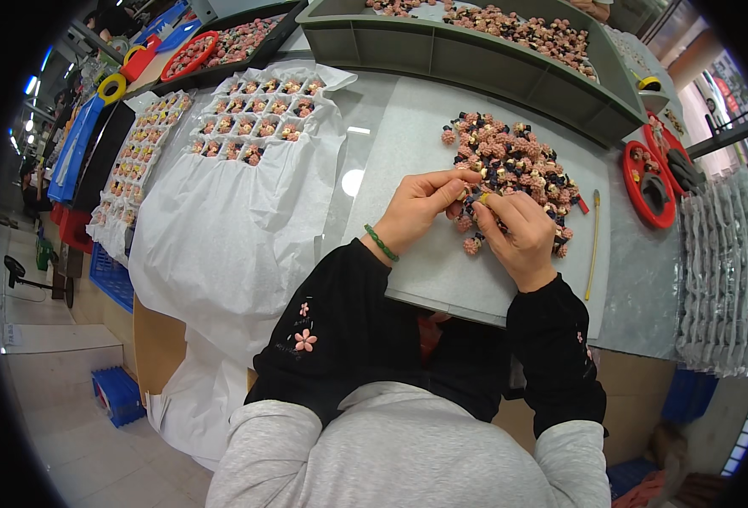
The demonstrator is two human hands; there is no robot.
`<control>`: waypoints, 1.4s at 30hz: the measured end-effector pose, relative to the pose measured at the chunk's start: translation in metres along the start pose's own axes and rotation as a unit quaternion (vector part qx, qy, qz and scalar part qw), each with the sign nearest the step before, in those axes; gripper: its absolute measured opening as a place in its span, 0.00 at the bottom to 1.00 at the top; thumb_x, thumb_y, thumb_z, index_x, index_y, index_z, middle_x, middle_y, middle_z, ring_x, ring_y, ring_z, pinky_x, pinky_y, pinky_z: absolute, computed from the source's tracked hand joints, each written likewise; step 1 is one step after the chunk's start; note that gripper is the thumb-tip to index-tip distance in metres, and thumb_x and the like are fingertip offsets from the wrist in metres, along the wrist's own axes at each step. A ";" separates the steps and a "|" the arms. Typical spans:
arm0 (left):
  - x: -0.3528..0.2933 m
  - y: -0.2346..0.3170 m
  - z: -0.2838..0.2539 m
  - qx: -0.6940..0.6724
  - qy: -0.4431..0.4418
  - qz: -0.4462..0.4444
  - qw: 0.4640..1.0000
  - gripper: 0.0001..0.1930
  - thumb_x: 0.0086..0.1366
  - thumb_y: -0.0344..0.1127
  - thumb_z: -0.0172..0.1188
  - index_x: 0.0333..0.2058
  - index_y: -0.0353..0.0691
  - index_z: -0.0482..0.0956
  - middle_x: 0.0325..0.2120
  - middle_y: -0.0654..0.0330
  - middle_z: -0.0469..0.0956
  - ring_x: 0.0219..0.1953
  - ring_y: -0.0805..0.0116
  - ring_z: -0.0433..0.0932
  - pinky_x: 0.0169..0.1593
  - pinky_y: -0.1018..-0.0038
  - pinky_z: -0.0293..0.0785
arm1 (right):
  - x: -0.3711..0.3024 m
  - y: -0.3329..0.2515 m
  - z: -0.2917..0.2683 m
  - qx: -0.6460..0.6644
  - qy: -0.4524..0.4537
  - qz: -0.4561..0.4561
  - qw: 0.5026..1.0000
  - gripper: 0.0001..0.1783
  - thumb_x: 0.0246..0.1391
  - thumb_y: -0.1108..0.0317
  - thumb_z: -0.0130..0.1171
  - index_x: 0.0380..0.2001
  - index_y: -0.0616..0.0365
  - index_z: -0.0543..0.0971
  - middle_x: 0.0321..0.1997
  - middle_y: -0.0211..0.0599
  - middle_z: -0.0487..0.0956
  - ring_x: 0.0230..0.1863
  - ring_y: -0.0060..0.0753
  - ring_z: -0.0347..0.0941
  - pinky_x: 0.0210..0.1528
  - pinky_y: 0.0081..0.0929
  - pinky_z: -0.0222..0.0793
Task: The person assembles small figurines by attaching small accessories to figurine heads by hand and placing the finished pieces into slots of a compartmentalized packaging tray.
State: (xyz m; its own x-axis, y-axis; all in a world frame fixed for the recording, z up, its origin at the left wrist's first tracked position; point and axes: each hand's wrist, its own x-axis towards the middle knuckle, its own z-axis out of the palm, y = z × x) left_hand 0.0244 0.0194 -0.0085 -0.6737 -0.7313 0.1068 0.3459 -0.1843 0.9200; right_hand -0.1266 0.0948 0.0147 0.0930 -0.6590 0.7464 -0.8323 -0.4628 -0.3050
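Note:
My left hand (425,205) and my right hand (520,235) meet over the near left edge of a pile of small pink, cream and dark blue figurines (514,157). Thumbs and forefingers of both hands are pinched together on one small figurine (474,196), which shows a dark part and a bit of yellow; the fingers hide most of it. The pile rests on a pale board (408,271). One loose pink figurine (472,245) lies just left of my right wrist. A thin yellow-handled stick tool (593,254) lies along the board's right side.
A large grey-green bin (442,52) with more figurines spans the far side. On the left, a white tray (264,114) of figurines sits in wrapping paper (221,212). Red round dishes (649,190) and stacked clear plastic trays (720,271) stand at the right.

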 end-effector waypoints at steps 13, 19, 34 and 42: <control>0.000 0.000 -0.002 -0.012 -0.008 -0.007 1.000 0.14 0.64 0.33 0.48 0.44 0.32 0.73 0.32 0.64 0.74 0.26 0.78 0.64 0.31 0.83 0.63 | 0.000 0.000 0.001 -0.013 0.010 0.000 1.000 0.06 0.40 0.73 0.62 0.24 0.60 0.76 0.20 0.34 0.73 0.20 0.32 0.69 0.21 0.24 0.64; 0.000 -0.001 -0.002 -0.014 -0.006 0.003 1.000 0.14 0.63 0.33 0.48 0.44 0.32 0.73 0.32 0.64 0.73 0.26 0.79 0.64 0.31 0.83 0.63 | 0.000 -0.001 0.000 -0.005 -0.005 0.004 1.000 0.06 0.40 0.75 0.61 0.25 0.62 0.75 0.21 0.36 0.74 0.21 0.34 0.70 0.21 0.26 0.64; 0.001 -0.002 -0.001 -0.016 -0.011 0.000 1.000 0.14 0.63 0.33 0.49 0.44 0.32 0.73 0.30 0.65 0.73 0.27 0.79 0.65 0.32 0.83 0.63 | -0.003 0.001 0.003 -0.026 0.016 0.001 1.000 0.06 0.40 0.70 0.63 0.23 0.57 0.76 0.18 0.31 0.73 0.20 0.31 0.69 0.20 0.24 0.64; 0.000 0.002 -0.002 -0.012 0.018 0.007 1.000 0.14 0.63 0.31 0.48 0.46 0.32 0.72 0.35 0.63 0.75 0.27 0.80 0.69 0.33 0.84 0.67 | 0.000 0.002 0.001 -0.043 0.056 -0.013 0.997 0.08 0.39 0.72 0.63 0.27 0.59 0.77 0.21 0.33 0.74 0.21 0.33 0.70 0.21 0.26 0.64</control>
State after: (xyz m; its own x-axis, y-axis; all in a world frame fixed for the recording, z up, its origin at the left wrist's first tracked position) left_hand 0.0269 0.0176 -0.0074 -0.6447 -0.7571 0.1056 0.3712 -0.1893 0.9091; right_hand -0.1279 0.0932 0.0134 0.0569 -0.5756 0.8157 -0.8743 -0.4232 -0.2376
